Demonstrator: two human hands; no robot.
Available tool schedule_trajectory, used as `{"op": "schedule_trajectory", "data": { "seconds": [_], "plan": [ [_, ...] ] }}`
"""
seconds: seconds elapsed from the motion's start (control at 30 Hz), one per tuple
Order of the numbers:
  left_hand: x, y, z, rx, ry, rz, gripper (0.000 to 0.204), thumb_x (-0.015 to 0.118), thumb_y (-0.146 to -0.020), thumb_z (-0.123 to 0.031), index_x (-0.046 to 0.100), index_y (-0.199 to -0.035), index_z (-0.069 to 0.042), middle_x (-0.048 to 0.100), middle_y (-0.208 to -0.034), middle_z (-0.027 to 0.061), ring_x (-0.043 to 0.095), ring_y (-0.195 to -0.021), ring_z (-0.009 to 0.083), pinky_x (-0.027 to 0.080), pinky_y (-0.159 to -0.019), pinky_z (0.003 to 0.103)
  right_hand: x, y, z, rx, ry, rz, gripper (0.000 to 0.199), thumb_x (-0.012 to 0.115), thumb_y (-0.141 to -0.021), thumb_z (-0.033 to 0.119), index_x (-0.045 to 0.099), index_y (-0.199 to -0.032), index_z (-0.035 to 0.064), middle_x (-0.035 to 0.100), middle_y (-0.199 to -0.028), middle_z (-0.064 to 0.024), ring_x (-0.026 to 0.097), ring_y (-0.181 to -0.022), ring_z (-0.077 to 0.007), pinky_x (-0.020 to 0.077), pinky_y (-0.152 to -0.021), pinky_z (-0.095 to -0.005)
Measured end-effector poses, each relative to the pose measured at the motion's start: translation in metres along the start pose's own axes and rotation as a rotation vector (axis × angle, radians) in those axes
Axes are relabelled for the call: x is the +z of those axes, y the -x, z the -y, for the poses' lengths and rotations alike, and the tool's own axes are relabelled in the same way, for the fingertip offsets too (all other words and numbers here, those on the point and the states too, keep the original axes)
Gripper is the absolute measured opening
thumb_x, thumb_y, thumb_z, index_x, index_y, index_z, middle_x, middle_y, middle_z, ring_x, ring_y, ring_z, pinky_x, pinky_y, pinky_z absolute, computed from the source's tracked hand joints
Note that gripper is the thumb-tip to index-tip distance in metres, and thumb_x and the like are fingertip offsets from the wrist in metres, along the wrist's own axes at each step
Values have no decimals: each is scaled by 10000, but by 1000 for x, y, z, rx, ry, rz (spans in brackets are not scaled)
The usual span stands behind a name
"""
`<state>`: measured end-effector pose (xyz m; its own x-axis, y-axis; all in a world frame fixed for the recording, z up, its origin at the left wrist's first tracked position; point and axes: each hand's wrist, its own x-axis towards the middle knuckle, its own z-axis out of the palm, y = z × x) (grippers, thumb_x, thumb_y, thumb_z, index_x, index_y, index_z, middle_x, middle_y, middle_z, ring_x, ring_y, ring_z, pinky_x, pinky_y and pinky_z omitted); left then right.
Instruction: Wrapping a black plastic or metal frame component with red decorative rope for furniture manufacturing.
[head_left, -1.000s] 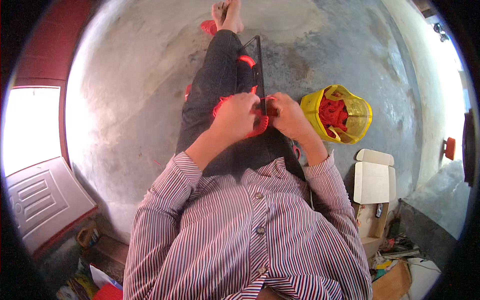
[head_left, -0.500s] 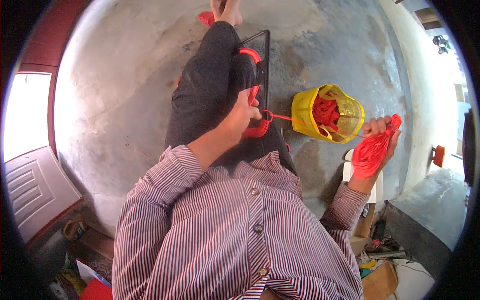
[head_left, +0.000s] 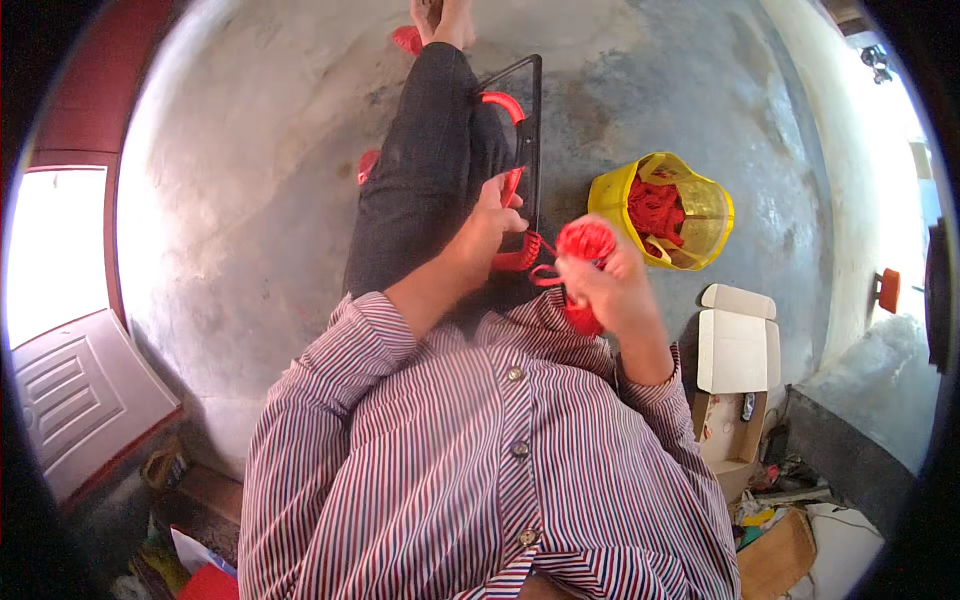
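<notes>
we have the red cord bundle (head_left: 587,240) in our right hand (head_left: 612,290), fingers closed round its middle; that hand is slightly blurred. bundle's long axis runs near-far: the rounded end points far, the loose tail hangs out on the near side, over our lap. a red strand (head_left: 545,270) loops slack from it leftward to the red coil (head_left: 515,257) beside our thigh.

left hand (head_left: 487,222) is closed, thumb and fingers narrow on the red curved band (head_left: 505,102), just left of the black frame (head_left: 533,150). frame's long side runs near-far along the right of our legs (head_left: 425,140), its far corner bending left. band arcs at the far end; our hand hides the middle, so we can't tell if band and coil are one piece.

right of the frame: yellow container (head_left: 608,195), mouth tipped right, red cord inside. nearer, farther right: open cardboard box (head_left: 738,350) on the floor (head_left: 650,330).
</notes>
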<state>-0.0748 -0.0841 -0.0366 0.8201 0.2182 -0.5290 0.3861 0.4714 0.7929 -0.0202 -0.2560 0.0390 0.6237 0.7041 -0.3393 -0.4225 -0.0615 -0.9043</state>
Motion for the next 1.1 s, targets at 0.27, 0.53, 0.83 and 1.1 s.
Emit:
{"op": "schedule_trajectory", "data": {
  "seconds": [0.27,0.53,0.83,1.1],
  "plan": [
    [26,44,-31,831,-883,1,512,602,-730,-109,486,-1224,-39,570,-1025,124,513,-1050,255,315,-989,385,-2,25,54,-164,-406,278,330,578,-740,4,438,-1036,43,516,-789,-88,506,-631,-139,402,-531,-267],
    [2,28,-30,78,-128,-201,190,609,-880,-170,565,-953,-1,564,-632,23,511,-542,77,433,-519,223,-26,-41,19,-433,1092,177,301,564,-704,-19,557,-1005,-18,581,-960,-173,591,-860,-318,468,-757,-364],
    [4,32,-48,648,-877,-477,160,627,-819,-141,579,-786,8,572,-597,86,542,-508,118,445,-480,275,-1,-49,-18,-484,791,-80,384,655,-683,21,592,-1062,19,589,-1041,-158,608,-894,-343,487,-805,-395],
    [18,38,-68,98,235,-58,51,579,-826,-85,543,-812,-53,485,-600,-25,383,-439,52,278,-383,217,-15,-23,18,-420,339,-182,250,623,-826,70,596,-1072,35,576,-1168,-125,537,-1113,-260,430,-939,-371]
  ]
}}
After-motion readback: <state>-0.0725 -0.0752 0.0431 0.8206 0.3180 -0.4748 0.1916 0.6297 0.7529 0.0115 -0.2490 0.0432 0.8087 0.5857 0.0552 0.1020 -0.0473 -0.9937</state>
